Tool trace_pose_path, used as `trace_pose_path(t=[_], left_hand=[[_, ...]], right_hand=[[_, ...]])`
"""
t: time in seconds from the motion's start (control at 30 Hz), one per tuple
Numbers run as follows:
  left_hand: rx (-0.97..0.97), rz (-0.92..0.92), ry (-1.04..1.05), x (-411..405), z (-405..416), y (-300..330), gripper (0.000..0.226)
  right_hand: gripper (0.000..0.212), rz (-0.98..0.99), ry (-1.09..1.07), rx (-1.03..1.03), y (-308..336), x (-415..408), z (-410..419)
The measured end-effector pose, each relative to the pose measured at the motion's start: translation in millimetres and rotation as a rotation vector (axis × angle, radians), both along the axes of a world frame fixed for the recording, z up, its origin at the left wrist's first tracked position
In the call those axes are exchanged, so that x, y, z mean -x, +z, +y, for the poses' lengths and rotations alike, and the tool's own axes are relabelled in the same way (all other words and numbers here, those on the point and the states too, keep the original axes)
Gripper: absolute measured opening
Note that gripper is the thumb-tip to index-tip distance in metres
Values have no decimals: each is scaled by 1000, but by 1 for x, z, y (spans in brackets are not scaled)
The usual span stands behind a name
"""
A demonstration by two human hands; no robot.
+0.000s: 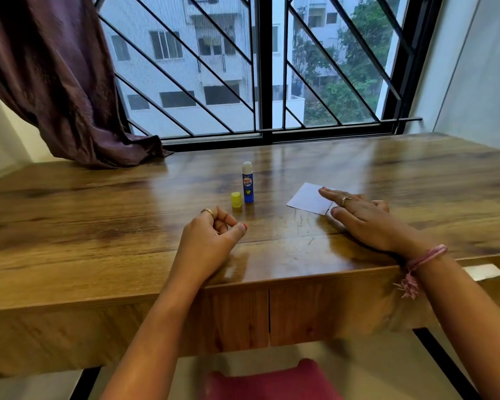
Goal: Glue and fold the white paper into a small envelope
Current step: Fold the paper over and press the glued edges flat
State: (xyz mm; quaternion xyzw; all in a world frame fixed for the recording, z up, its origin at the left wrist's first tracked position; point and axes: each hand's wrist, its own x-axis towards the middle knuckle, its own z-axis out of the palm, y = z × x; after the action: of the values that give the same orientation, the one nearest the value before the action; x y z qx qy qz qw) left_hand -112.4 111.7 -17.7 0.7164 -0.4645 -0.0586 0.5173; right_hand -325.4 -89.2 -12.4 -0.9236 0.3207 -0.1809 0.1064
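The white paper (pixel 308 197) lies flat on the wooden table (pixel 127 215), right of centre. My right hand (pixel 364 216) presses on it with straight fingers and covers its right part. A blue glue stick (pixel 248 183) stands upright in the middle with its white tip bare. Its yellow cap (pixel 236 200) stands just left of it. My left hand (pixel 214 238) rests on the table in front of the cap, its fingers loosely curled and holding nothing.
A purple curtain (pixel 70 82) drapes onto the table's far left corner. A barred window (pixel 260 67) runs along the far edge. A pale paper strip (pixel 484 272) sticks out at the table's front right edge. A red seat (pixel 272 382) is below.
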Motion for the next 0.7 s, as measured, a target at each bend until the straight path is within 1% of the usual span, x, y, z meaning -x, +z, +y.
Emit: trace_pose_path(t=[0.17, 0.27, 0.37, 0.43, 0.5, 0.57, 0.63, 0.7], left_hand=[[-41, 7, -12, -2, -2, 1, 16], [-132, 120, -49, -8, -7, 5, 20], [-278, 244, -99, -21, -15, 14, 28], [-368, 283, -95, -32, -22, 19, 37], [-388, 316, -96, -41, -30, 23, 47], [-326, 277, -68, -47, -41, 25, 58], [-244, 156, -2, -53, -53, 28, 67], [-202, 99, 11, -57, -65, 31, 72]], right_hand=[[47, 28, -13, 123, -8, -1, -1], [48, 28, -10, 148, -8, -1, 1], [48, 26, 0, 166, -8, -1, 3], [48, 29, 6, 169, -7, -1, 5], [48, 32, 10, 171, -6, -1, 6], [48, 32, 11, 171, -5, -1, 6], [48, 31, 11, 169, -5, -1, 7], [48, 34, 6, 164, -5, -1, 7]])
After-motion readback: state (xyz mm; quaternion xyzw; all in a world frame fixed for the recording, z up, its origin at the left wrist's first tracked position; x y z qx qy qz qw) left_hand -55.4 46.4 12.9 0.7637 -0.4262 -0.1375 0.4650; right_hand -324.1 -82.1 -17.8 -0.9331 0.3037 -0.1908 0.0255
